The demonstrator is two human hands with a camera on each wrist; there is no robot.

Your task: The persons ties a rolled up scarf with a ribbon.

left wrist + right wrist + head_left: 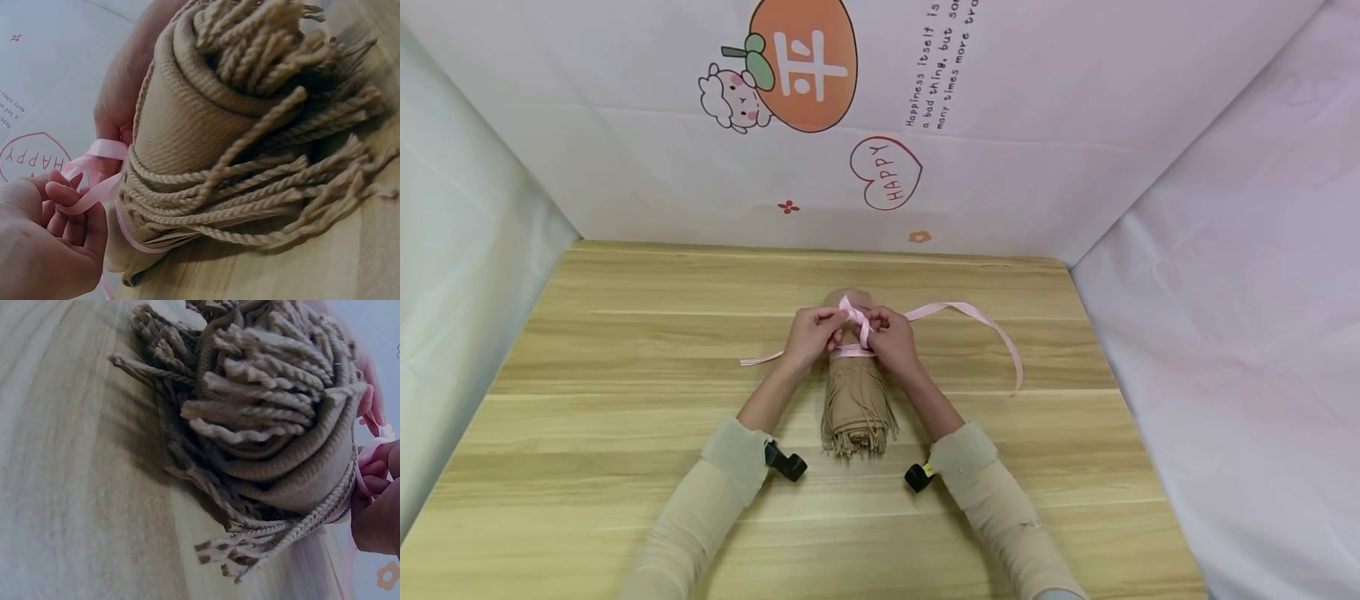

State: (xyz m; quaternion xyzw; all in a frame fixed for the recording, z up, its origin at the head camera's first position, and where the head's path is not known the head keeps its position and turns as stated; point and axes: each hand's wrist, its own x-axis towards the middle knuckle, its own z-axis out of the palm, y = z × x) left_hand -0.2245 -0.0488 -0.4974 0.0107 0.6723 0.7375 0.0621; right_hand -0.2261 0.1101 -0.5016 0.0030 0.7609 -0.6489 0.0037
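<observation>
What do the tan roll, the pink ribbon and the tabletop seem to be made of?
Tan roll: soft-looking matte fabric, from its fine texture and twisted fringe; fibre unclear.
Pink ribbon: thin, smooth fabric, perhaps satin, given its flat, faintly glossy loops.
Tabletop: smooth wood or wood-look laminate, given its streaky grain.

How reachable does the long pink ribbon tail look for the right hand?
Probably yes: the long ribbon tail starts beside the right hand, with nothing visible blocking it, though that hand is busy at the ribbon crossing.
</observation>
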